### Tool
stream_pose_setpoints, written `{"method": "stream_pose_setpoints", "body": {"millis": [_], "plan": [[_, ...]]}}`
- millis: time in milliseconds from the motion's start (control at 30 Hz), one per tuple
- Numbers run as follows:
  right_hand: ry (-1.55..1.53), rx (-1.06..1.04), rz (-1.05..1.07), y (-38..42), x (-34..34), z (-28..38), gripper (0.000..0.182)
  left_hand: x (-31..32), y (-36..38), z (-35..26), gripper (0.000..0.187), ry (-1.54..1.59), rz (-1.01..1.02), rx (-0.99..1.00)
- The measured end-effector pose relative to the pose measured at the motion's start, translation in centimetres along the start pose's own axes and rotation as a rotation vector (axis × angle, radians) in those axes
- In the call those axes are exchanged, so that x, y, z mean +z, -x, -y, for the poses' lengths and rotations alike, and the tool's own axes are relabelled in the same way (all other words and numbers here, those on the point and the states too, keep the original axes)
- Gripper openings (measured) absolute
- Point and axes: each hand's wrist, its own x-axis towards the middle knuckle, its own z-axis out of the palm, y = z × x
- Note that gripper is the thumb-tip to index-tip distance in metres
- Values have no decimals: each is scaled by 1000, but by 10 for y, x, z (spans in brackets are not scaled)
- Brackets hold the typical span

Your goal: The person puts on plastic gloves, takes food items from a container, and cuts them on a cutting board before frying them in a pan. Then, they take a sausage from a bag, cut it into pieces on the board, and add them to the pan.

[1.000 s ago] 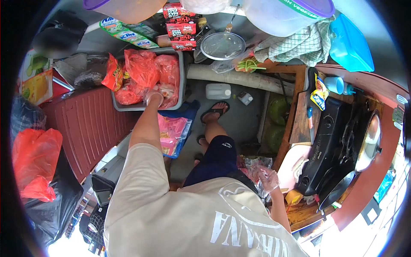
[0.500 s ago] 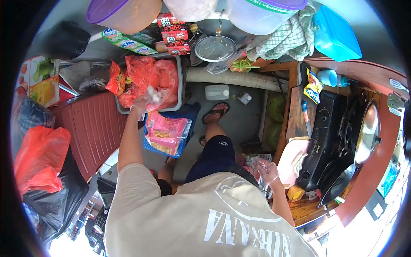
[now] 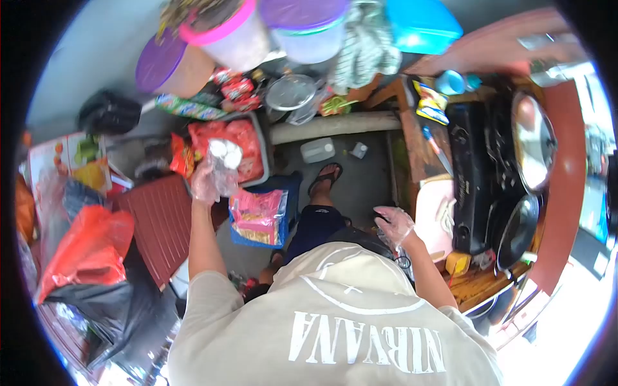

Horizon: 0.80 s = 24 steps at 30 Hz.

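My left hand [image 3: 206, 184], in a clear plastic glove, grips a clear plastic bag [image 3: 225, 183] with white, roundish things [image 3: 225, 153] at its top, whose kind blur hides. That bag is over the near edge of a grey tub [image 3: 264, 145] filled with red plastic bags [image 3: 248, 164]. My right hand [image 3: 394, 226], also gloved, hangs near a pink board [image 3: 432, 219], fingers apart and nothing visible in it. Between my hands, a pink printed packet [image 3: 257, 215] lies on a blue stool [image 3: 291, 193].
At right, a black gas stove [image 3: 470, 180] carries lidded and open pans; a knife [image 3: 438, 148] lies beside it on wood. Lidded plastic tubs [image 3: 302, 32] line the shelf ahead. A maroon ridged panel [image 3: 154, 219] and red bag [image 3: 90, 251] are on the left.
My left hand has drawn back slightly from the tub with the clear bag, and the white things show more. My right hand has risen away from crumpled plastic packaging. The head view has shifted.
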Motion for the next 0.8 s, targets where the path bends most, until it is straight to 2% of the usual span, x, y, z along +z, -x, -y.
{"method": "stream_pose_setpoints", "body": {"millis": [33, 100, 167, 233, 300, 333, 367, 433, 467, 500, 567, 633, 700, 733, 767, 800], "plan": [[-139, 55, 20, 1, 1, -1, 38, 29, 1, -4, 52, -65, 59, -81], [-396, -10, -3, 0, 2, 5, 39, 106, -1, -3, 48, -172, 268, -216], [-669, -99, -26, -13, 9, 7, 44, 126, -34, 39, 31, -341, 490, -323], [-1018, -173, -93, -16, 11, 17, 50, 213, -34, 80, 19, -660, 636, -248], [-1319, -67, -108, -8, -3, 26, 50, 298, -27, 113, 20, -880, 844, -314], [-1290, -29, -178, -15, 8, 3, 47, 338, -22, 133, 20, -953, 965, -333], [-1236, -92, -426, -8, 4, -4, 43, 372, -22, 152, 20, -1023, 1080, -351], [-1671, -33, -494, 14, 0, -32, 42, 425, -35, 182, 23, -1233, 1372, -102], [-1721, -17, -638, 27, -7, -39, 39, 444, -46, 200, 23, -1202, 1333, -17], [-1831, 60, -679, 32, -4, -60, 40, 463, -55, 219, 23, -1163, 1292, 61], [-1903, 76, -809, 46, 7, -94, 40, 504, -80, 239, 25, -1580, 1242, 903], [-1960, 143, -912, 51, 16, -110, 39, 524, -117, 265, 35, -1632, 1195, 1323], [-2015, 204, -1004, 52, 23, -120, 38, 529, -142, 283, 42, -2020, 1329, 1126], [-2061, 196, -1017, 47, 23, -120, 39, 537, -147, 286, 41, -2109, 1410, 1050], [-2108, 185, -1022, 40, 23, -119, 40, 538, -148, 287, 41, -2110, 1440, 1054], [-2124, 182, -1037, 33, 21, -117, 40, 536, -149, 283, 39, -2066, 1436, 957]]}}
